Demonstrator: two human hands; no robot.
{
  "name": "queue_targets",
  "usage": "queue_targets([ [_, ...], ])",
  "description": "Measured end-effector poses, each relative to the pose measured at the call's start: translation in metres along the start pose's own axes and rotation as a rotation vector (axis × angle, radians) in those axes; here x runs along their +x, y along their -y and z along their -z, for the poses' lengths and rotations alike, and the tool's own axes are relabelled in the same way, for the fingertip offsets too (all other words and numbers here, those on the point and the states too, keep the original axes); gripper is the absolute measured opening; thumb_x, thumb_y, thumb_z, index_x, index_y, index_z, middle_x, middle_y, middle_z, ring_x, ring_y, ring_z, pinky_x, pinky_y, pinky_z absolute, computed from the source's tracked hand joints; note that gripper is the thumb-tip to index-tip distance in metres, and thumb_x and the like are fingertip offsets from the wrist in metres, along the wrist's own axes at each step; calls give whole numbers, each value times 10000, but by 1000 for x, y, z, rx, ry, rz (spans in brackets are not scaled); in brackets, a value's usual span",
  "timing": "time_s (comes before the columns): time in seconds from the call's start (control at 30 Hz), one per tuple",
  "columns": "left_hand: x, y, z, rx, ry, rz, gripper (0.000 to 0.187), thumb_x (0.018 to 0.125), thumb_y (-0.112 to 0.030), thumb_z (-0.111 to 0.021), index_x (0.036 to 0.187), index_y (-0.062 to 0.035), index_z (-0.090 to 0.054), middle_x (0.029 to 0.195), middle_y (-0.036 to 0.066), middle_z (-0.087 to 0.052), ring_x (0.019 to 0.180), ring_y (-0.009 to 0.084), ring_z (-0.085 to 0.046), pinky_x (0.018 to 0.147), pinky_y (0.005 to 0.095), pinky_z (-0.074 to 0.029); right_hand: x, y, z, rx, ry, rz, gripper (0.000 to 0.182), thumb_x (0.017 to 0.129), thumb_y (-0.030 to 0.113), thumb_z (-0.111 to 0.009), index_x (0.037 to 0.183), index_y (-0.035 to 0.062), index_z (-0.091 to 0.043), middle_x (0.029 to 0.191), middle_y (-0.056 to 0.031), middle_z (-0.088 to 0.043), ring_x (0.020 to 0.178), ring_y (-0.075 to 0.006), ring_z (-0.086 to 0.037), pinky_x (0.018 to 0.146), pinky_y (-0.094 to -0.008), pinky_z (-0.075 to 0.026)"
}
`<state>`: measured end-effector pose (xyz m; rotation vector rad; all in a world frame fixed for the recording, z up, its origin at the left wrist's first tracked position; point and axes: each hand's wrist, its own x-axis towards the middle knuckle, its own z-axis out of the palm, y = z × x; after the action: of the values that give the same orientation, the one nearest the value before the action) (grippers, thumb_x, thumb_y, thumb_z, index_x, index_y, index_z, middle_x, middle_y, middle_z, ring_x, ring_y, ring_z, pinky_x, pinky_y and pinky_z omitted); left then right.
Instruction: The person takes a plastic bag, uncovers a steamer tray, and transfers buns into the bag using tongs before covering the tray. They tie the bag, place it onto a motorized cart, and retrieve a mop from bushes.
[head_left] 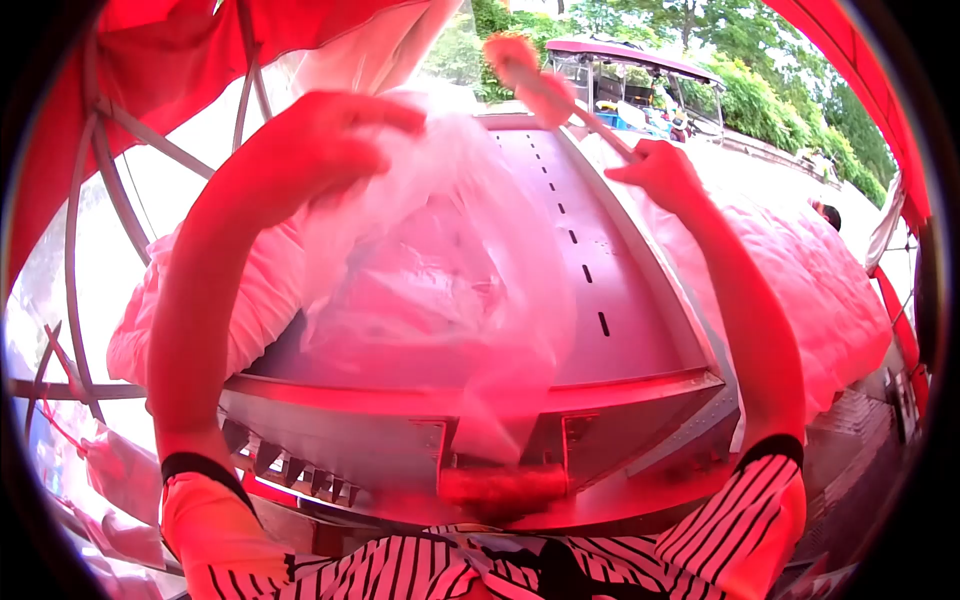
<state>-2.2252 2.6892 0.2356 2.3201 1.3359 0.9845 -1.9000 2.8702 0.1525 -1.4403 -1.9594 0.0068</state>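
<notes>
My left hand (335,140) is raised over the left side of a metal trough, thumb and fingers apart, with its fingertips right by a crumpled clear plastic bag (430,270). The bag is smeared by motion and spreads over the trough's floor, one end hanging over the front edge. High on the right, my right hand (660,175) is closed round the lower end of a skewer (605,132). Reddish lumpy pieces (535,85) sit on its upper part, which slants up and left and looks blurred.
The long trough (640,320) has a row of slots along its floor. Pale quilted bundles (790,280) lie on either side. Red canopy cloth (150,70) and metal poles surround me. Beyond stand a roofed cart (640,75) and a person (826,213) at the right.
</notes>
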Motion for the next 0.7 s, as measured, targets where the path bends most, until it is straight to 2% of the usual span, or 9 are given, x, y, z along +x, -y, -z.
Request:
queue_targets([
  [0.07,23,-22,-16,64,-110,73,432,721,-83,-540,1151,-43,-561,555,-34,-471,445,40,-419,415,196,-336,-15,-3,34,325,-2,-76,336,727,358,-701,752,53,-561,529,-8,-475,373,-94,-410,366,-263,-328],
  [0.1,28,-25,-26,61,-64,100,447,720,-82,-541,1165,-44,-549,556,-28,-474,447,44,-424,414,194,-336,-36,10,55,483,-19,-68,314,750,332,-694,757,55,-548,516,18,-439,346,-58,-358,332,-237,-276],
  [0.23,40,-12,-45,-62,81,156,544,710,-64,-541,1250,-43,-477,629,13,-515,479,64,-458,423,184,-355,-105,34,89,820,126,-69,182,739,163,-672,786,42,-545,510,27,-427,374,-50,-369,356,-207,-261],
  [0.3,38,5,-32,-255,96,156,597,701,-39,-537,1289,-38,-436,693,28,-542,506,61,-468,447,177,-377,-131,28,79,812,280,-40,164,713,113,-662,821,37,-565,525,32,-437,387,-44,-377,364,-206,-263],
  [0.43,19,32,-11,-522,129,147,658,694,3,-527,1334,-33,-379,868,47,-580,543,49,-466,473,162,-387,-156,1,55,498,459,-31,231,657,159,-723,815,36,-607,587,28,-493,535,-68,-469,487,-251,-358],
  [0.47,18,40,-11,-575,121,105,666,692,22,-517,1340,-26,-370,1015,42,-556,551,42,-457,469,162,-366,-153,-1,50,400,445,16,248,651,171,-730,818,32,-611,596,13,-511,553,-95,-493,507,-272,-370],
  [0.6,5,17,-39,-381,156,32,720,662,46,-493,1360,-44,-342,1046,51,-539,542,43,-434,465,179,-333,-125,21,43,-170,353,195,376,623,235,-766,887,18,-610,664,-61,-583,635,-212,-576,582,-340,-422],
  [0.63,0,12,-45,-522,277,185,743,651,44,-488,1370,-49,-325,1050,77,-545,526,53,-420,459,181,-326,-114,34,40,-358,318,234,423,615,254,-777,919,16,-606,688,-82,-600,657,-243,-593,599,-354,-437],
  [0.7,-5,11,-56,-594,409,187,740,654,39,-492,1369,-44,-325,1086,97,-544,521,52,-419,457,177,-335,-96,58,21,-509,164,350,559,595,336,-788,997,27,-552,813,-139,-615,748,-294,-608,649,-388,-474],
])
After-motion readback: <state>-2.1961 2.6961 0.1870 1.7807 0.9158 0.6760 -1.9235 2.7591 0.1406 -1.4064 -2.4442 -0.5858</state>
